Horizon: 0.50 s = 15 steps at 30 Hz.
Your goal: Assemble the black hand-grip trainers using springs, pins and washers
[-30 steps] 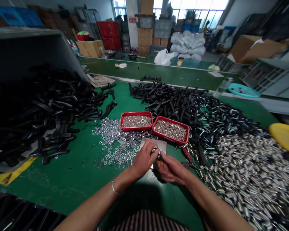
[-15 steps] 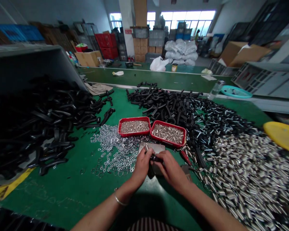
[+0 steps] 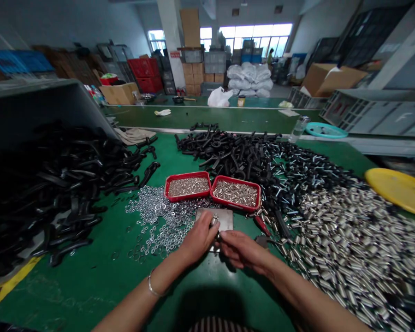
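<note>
My left hand (image 3: pixel 198 239) is closed around a small shiny metal cylinder (image 3: pixel 215 220), whose end shows between thumb and forefinger. Close beside it, my right hand (image 3: pixel 242 250) has its fingers curled, thumb and forefinger pinched at a small dark piece whose kind I cannot make out. Both hands are over a flat metal plate (image 3: pixel 226 220) on the green table. Just beyond the plate stand a red tray of tiny metal bits (image 3: pixel 187 199) and a red tray of small metal pins (image 3: pixel 235 205). Loose metal rings and nuts (image 3: pixel 169 233) lie left of my left hand.
Black handle-like parts fill a tipped grey bin (image 3: pixel 90 99) at left. More black parts (image 3: pixel 228 150) are heaped beyond the trays. Metal cylinders (image 3: pixel 349 249) pile up at right, near a yellow lid (image 3: pixel 397 191). Red-handled pliers (image 3: pixel 262 225) lie right of the plate.
The longer black part between my hands no longer shows. My right hand has turned, with its fingers curled lower. More of the plate is visible, and the view has shifted slightly.
</note>
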Each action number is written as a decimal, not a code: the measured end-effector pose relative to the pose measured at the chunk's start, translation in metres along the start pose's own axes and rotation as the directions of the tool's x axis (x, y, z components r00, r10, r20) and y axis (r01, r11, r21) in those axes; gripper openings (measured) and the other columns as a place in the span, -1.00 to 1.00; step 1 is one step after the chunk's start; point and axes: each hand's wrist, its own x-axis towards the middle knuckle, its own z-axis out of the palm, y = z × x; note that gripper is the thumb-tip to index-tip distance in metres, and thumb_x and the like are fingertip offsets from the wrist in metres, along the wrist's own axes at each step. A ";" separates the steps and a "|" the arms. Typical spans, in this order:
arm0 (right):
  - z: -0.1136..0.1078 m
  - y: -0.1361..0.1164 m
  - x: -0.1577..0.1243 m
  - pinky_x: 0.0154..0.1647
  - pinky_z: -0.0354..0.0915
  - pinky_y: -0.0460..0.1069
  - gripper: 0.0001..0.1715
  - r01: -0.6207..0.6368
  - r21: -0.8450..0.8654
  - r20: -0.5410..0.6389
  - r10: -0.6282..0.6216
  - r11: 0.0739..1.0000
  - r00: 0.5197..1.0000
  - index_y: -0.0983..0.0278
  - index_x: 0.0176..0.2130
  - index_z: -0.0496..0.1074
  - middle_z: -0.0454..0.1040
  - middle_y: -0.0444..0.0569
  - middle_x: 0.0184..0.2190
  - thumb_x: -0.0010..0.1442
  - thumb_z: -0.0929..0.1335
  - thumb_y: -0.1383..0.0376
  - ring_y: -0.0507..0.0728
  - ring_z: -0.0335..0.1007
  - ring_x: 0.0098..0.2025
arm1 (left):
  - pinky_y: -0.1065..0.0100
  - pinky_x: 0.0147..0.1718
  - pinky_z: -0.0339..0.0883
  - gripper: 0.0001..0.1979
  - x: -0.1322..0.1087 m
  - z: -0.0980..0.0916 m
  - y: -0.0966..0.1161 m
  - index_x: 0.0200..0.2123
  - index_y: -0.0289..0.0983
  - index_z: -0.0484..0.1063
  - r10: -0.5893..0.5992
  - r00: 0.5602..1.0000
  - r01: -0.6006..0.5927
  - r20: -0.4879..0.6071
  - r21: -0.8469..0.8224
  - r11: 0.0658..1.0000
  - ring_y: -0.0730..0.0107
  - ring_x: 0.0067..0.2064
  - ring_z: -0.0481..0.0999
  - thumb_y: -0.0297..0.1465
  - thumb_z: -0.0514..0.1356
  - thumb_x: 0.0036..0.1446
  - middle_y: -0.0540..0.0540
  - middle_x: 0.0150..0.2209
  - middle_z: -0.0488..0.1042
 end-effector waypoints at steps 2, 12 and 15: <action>-0.008 0.008 -0.003 -0.66 0.11 -0.13 -0.55 0.058 -0.282 -0.125 -0.097 0.958 0.987 0.27 -0.18 0.35 0.40 -0.16 -0.44 0.31 0.28 -0.07 -0.05 0.11 -0.63 | 0.17 -0.01 0.29 -0.82 0.013 -0.001 -0.006 -0.21 -0.27 0.32 0.004 0.980 -0.039 0.201 0.169 0.985 0.20 -0.08 0.40 -0.32 0.00 0.36 -0.16 -0.16 0.37; -0.044 0.053 -0.086 0.15 0.28 0.18 -0.73 0.006 -0.906 -0.256 -0.557 0.424 0.790 0.18 -0.02 0.44 0.47 0.06 -0.05 0.41 0.21 0.24 0.22 0.38 0.04 | 0.14 0.00 0.26 -0.82 0.113 -0.009 0.000 -0.20 -0.27 0.48 0.116 0.968 -0.211 0.221 0.477 0.853 0.13 -0.03 0.43 -0.39 0.08 0.31 -0.18 -0.15 0.49; -0.045 0.074 -0.109 0.18 0.27 0.24 -0.69 -0.100 -0.950 -0.272 -0.630 0.295 0.727 0.14 0.08 0.40 0.40 0.08 0.09 0.36 0.26 0.26 0.27 0.32 0.12 | 0.15 0.02 0.28 -0.84 0.152 0.000 -0.001 -0.26 -0.31 0.53 0.057 0.962 -0.201 0.267 0.550 0.810 0.10 -0.03 0.47 -0.52 0.13 0.20 -0.25 -0.15 0.54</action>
